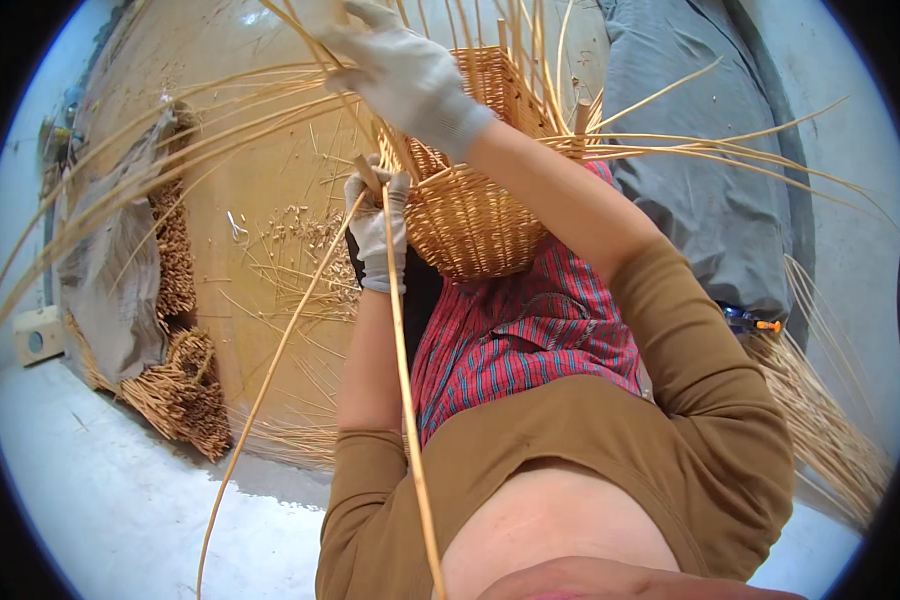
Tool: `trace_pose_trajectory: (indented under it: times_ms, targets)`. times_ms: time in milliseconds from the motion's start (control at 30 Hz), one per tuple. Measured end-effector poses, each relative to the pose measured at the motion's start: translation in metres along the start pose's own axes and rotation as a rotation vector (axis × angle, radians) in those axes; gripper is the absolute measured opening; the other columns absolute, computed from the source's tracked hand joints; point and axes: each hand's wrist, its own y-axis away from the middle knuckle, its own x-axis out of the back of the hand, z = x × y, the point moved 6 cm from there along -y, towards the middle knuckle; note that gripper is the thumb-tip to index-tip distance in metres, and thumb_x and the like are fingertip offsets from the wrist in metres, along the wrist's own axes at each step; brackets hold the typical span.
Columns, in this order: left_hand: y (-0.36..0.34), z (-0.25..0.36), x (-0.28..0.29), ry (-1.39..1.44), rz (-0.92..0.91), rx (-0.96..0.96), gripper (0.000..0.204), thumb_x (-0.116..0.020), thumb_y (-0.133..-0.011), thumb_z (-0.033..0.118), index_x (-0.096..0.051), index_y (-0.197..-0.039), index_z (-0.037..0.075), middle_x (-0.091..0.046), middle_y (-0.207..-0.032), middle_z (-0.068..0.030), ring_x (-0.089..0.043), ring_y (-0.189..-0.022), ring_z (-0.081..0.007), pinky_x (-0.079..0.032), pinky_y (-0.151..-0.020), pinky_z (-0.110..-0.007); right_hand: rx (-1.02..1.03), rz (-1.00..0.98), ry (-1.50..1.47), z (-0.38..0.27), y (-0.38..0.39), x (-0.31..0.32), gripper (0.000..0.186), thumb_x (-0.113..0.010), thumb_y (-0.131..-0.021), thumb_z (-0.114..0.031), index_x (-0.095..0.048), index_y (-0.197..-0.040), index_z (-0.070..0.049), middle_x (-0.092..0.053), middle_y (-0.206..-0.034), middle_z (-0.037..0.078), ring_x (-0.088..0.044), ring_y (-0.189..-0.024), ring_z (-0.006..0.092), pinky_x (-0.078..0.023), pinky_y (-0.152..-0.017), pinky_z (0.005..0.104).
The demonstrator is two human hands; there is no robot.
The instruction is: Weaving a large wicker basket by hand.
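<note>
The gloved left hand clasps a corner of the wicker basket at the lap; the blurred right hand perhaps pinches long wicker rods, but I cannot tell.

A glossy, rough-woven wicker basket and 2 matt knit-cloth gloves, upper centre; smooth, faintly shiny canes, lower centre; rough, dull stick bundles, lower left; matt, wrinkled cloth, upper right.
</note>
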Motion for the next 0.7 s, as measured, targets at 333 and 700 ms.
trace_pose_trajectory:
  times_ms: [333,700]
  targets:
    - [0.001,0.011,-0.019,0.048,0.024,0.072,0.023,-0.071,-0.093,0.007,-0.059,-0.111,0.009,-0.062,-0.108,0.0012,-0.056,-0.098,-0.0087,-0.046,-0.093,-0.027,-0.444,0.525,-1.041,0.090,0.198,0.073,0.012,-0.051,-0.101,-0.001,-0.055,-0.110,-0.008,-0.070,-0.109,0.015,-0.069,-0.081,0.0169,-0.057,-0.065,0.0274]
    - [-0.003,0.017,-0.063,-0.679,-0.413,0.003,0.034,-0.063,-0.100,0.031,-0.066,-0.111,-0.001,-0.071,-0.105,-0.0140,-0.070,-0.089,-0.0184,-0.055,-0.073,-0.027,-0.915,0.126,-0.828,0.088,0.205,0.080,0.010,-0.060,-0.100,-0.010,-0.061,-0.110,-0.007,-0.073,-0.108,0.009,-0.070,-0.096,0.0160,-0.057,-0.066,0.0259]
